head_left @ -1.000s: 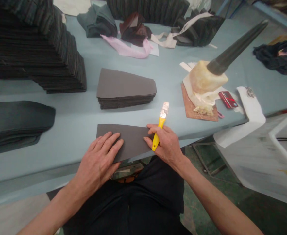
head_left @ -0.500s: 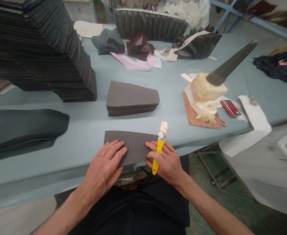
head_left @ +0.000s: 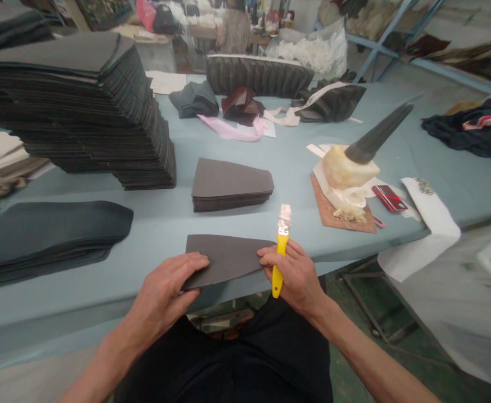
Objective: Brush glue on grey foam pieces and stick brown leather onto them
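Head view, and across the blue-gray table [head_left: 157, 224] a tall dark stack [head_left: 90, 89] runs off the left edge, impossible to count! Beyond the hands, a shorter pile [head_left: 231, 179] sits squared; whether those pieces are finished, I can't tell. Now the near edge: one gray panel [head_left: 229, 260], apparently mid-handling, left hand [head_left: 165, 285] closed around its wide end, right hand [head_left: 298, 277] pinching the narrow end while gripping a yellow brush [head_left: 281, 246], bristles clear of it; the underside stays hidden
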### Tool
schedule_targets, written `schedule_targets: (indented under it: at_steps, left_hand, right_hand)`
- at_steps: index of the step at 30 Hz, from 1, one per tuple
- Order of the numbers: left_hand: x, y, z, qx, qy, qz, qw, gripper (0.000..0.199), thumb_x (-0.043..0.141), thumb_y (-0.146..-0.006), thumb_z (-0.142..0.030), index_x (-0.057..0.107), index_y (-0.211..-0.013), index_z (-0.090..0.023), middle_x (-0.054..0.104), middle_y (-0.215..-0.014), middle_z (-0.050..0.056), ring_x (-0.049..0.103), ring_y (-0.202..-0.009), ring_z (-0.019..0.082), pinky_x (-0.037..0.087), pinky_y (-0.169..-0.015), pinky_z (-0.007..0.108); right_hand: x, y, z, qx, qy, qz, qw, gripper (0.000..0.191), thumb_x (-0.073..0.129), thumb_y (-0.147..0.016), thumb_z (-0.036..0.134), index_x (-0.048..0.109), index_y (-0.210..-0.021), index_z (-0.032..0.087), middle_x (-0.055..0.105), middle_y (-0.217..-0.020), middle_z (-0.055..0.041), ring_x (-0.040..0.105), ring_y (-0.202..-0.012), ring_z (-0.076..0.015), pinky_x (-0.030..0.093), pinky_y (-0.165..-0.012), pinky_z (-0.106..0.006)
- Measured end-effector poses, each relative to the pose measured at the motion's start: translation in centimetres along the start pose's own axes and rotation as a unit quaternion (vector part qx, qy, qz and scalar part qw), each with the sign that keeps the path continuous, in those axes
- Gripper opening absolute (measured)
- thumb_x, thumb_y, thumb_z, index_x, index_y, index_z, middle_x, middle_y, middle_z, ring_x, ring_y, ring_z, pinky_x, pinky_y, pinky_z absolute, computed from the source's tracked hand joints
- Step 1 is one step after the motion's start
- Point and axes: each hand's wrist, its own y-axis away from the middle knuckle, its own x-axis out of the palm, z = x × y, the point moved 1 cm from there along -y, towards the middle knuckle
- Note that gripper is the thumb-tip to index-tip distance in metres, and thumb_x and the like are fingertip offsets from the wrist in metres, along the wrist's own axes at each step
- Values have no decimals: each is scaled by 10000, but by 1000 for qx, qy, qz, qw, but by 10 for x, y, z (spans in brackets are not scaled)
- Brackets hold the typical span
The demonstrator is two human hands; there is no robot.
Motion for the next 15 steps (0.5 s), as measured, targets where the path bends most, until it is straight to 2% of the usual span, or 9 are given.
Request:
schedule_targets:
  at_steps: [3, 6, 10, 15]
  left_hand:
    - [-3, 2, 21, 14, 39, 5, 999, 347, 629, -1016, -336, 707, -1344, -256, 789, -1373, 94, 732, -1328, 266, 587, -1198, 433]
    - [-3, -1, 31, 17, 51, 12, 998, 387, 600, -1007, -266, 712, -1378, -261, 773, -1407, 98, 704, -1371, 263, 561, -1228, 449]
    - [-1, -7, 31, 20, 45, 17, 999, 581, 495, -904, -54, 707, -1403, -262, 740, -1465, 91, 694, -1354, 235, 569, -1205, 449]
    - [4, -9, 27, 36, 36, -12, 999, 534, 467, -876, -17, 749, -1270, -243, 792, -1355, 89, 717, -1280, 240, 617, -1107, 433]
  right_hand:
    - [0, -5, -6, 6, -23, -4, 1000, 202, 606, -1018, 68, 581, -1103, 249, 839, -1086, -52, 802, -963, -190, 600, -910, -354]
    - [3, -5, -9, 12, -42, -2, 999, 202, 612, -1008, 66, 595, -1093, 249, 839, -1075, -57, 805, -947, -196, 631, -862, -339]
    - [4, -1, -7, 22, -61, -5, 998, 196, 569, -1012, 56, 590, -1074, 241, 833, -1042, -60, 820, -928, -186, 667, -820, -309]
    - [5, 4, -4, 7, -65, -31, 997, 217, 543, -984, 40, 603, -1032, 243, 835, -989, -66, 841, -874, -184, 693, -758, -271]
